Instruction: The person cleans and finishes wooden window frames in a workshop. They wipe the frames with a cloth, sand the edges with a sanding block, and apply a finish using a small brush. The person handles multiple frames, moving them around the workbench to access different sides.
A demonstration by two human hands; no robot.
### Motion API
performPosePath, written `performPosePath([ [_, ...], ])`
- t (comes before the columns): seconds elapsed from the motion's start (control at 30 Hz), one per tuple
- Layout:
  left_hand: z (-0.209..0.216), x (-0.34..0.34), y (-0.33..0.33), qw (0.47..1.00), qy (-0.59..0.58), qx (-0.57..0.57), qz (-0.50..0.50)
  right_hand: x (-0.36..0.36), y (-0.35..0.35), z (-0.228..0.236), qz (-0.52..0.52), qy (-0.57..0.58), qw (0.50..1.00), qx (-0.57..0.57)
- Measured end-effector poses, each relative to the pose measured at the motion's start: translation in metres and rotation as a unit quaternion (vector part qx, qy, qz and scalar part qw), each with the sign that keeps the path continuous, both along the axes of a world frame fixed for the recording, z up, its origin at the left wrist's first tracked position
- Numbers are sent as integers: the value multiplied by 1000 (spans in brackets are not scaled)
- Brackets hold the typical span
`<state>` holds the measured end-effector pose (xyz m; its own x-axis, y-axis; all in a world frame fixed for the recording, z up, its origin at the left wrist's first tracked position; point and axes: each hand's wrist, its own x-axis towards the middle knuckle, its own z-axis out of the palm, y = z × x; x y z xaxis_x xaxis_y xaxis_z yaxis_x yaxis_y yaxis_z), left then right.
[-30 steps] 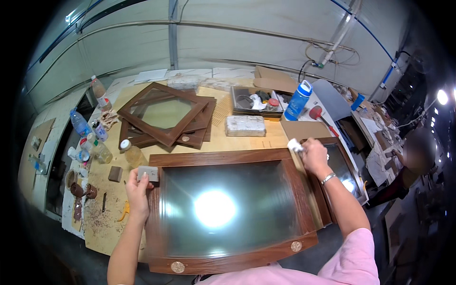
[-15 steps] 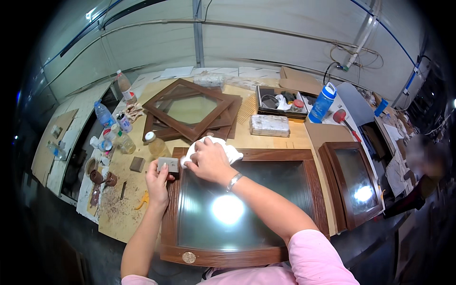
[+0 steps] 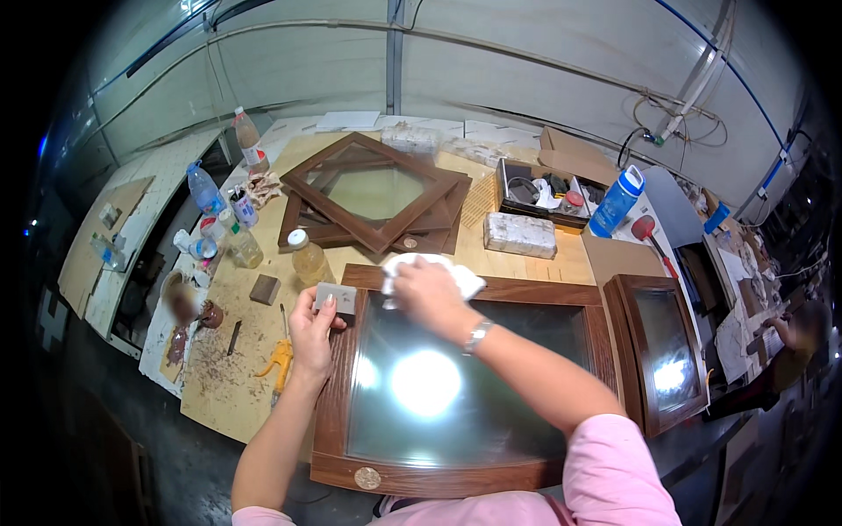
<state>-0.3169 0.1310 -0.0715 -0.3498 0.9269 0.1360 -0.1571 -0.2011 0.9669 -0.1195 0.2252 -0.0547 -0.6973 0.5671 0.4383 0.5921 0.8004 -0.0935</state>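
Note:
A brown wood-framed glass panel lies flat on the table in front of me, a bright light reflected in its glass. My left hand grips a small grey block at the frame's upper left corner, the thumb on its face. Pressed under my right hand, a bunched white cloth rests on the far rail and the edge of the glass. The right fingers are blurred and partly hide the cloth. Just beyond the left hand stands a bottle of yellowish liquid.
Stacked brown frames lie at the back, beside a whitish wrapped block and an open tool box. Smaller glazed panels sit at right, near a blue bottle. Left are a brown block and a yellow-handled tool.
My right hand has slid the white cloth rightward along the far rail. The left hand still holds the grey block by the corner. The whole view has shifted slightly.

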Motion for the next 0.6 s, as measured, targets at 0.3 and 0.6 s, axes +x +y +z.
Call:
performPosePath([
  [0.3, -6, 9, 10, 1000, 24, -12, 3, 270, -34, 28, -302, -140, 942, -35],
  [0.6, 51, 95, -17, 975, 136, -13, -177, 424, -199, 4, -558, 225, 785, -149],
])
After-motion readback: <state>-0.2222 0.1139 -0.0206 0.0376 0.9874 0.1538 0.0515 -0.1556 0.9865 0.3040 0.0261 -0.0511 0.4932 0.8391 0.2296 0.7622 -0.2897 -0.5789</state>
